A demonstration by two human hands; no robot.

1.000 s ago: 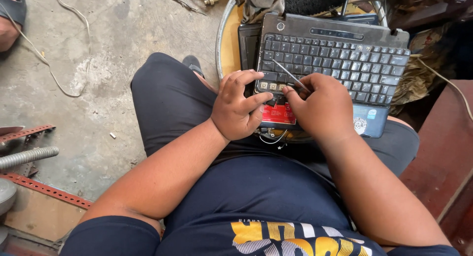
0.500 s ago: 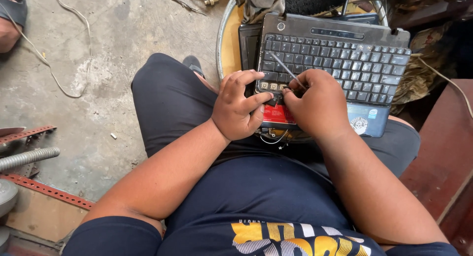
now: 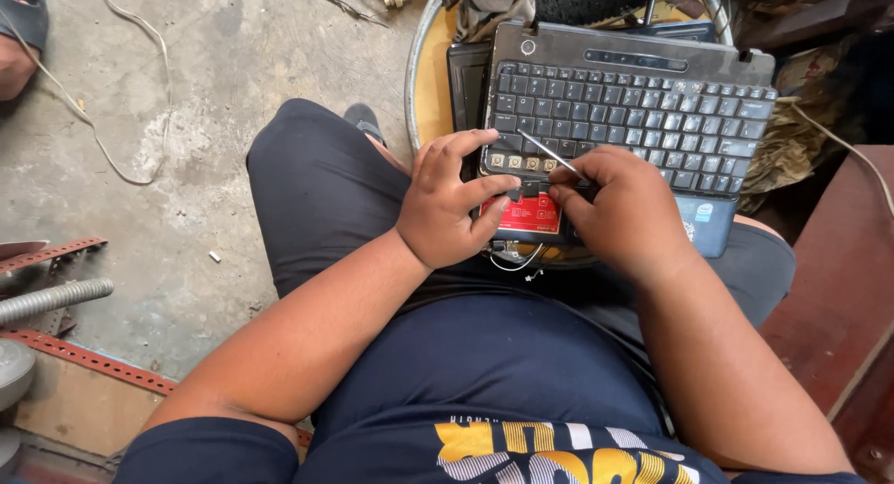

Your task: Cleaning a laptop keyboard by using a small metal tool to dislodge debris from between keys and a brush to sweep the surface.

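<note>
- A dark laptop base with keyboard [image 3: 633, 102] is seen resting across the seated person's lap, its far edge lying over a round metal basin [image 3: 419, 84].
- Several keycaps are missing from the lower left row, where brass-coloured contacts [image 3: 523, 163] are exposed.
- The left hand [image 3: 452, 205] is set on the near left corner of the laptop; its fingers are curled, thumb and forefinger pinched on a small black keycap [image 3: 528, 188] just above a red label [image 3: 528, 214].
- The right hand [image 3: 626, 209] is clenched around a thin metal tool [image 3: 548, 152], whose tip is pointed up-left onto the bared key row.
- The palm rest and touchpad area are largely hidden by both hands.
- A loose thin wire [image 3: 517, 261] is seen hanging below the laptop's near edge.
- A crumpled cloth [image 3: 489, 5] is noted beyond the laptop's far edge.
- On the concrete floor [image 3: 186, 149] to the left, a pale cable [image 3: 102, 140], a ribbed metal hose [image 3: 51, 300] and red perforated metal strips [image 3: 88, 358] are noted, well apart from the hands.
- Another person's sandalled foot [image 3: 19, 37] is seen at the upper left corner.
- A reddish-brown panel [image 3: 838, 298] is seen beside the right arm.
</note>
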